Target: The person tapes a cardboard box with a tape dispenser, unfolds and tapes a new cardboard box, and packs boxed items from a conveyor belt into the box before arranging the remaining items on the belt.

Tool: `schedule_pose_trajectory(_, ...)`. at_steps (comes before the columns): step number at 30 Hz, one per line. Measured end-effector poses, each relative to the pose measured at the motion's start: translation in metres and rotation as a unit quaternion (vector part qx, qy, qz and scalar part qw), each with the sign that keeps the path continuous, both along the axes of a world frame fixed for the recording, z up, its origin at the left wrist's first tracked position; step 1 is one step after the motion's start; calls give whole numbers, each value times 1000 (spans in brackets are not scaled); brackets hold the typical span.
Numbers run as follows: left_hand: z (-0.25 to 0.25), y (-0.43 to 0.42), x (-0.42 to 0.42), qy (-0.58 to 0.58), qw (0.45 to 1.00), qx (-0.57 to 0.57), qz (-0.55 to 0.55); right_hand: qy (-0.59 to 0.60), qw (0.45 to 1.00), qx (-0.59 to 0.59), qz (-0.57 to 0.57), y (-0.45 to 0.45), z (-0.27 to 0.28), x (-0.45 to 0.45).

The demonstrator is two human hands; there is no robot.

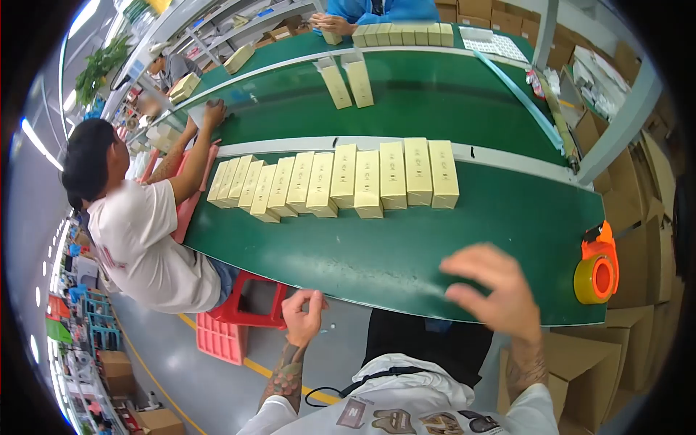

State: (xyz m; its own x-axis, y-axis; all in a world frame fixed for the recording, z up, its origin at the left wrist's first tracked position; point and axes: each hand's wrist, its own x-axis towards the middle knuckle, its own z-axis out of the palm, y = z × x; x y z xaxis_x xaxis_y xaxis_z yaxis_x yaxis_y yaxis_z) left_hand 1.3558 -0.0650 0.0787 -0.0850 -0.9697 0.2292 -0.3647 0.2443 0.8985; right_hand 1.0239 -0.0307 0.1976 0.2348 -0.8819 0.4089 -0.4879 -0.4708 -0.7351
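A row of pale yellow boxes (343, 176) stands across the green table (312, 250), each with small dark print on its face. My right hand (493, 290) hovers above the table's near edge, slightly blurred, with thumb and fingers apart and nothing between them. Beyond its fingertips are the boxes at the right end of the row, which it does not touch. My left hand (303, 317) is just off the near edge, its fingers curled in and the thumb against them. No object shows in that hand.
An orange tape dispenser (599, 268) with yellow tape sits at the table's right end. Two more boxes (346, 83) stand on the green surface beyond the white rail (507, 163). A co-worker (145, 217) sits at left, near a red stool (254, 301). Cardboard cartons (587, 355) lie at right.
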Motion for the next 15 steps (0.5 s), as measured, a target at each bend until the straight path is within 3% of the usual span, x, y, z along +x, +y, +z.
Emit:
schedule_pose_trajectory(1,12,-6,0,-16,997,-70,-26,13,999,-41,-33,-17,12,-3)
schedule_pose_trajectory(5,33,-42,-9,-56,979,-193,-20,2,994,9,-107,-99,35,-9)
schedule_pose_trajectory(9,11,-63,-31,59,992,-112,8,60,983,4,-172,-196,22,-3)
schedule_pose_trajectory(11,18,-64,-38,-92,976,-198,13,90,979,-29,-182,-246,10,2)
schedule_pose_trajectory(15,18,-64,-36,-75,984,-154,42,129,964,-73,-220,-329,-7,18)
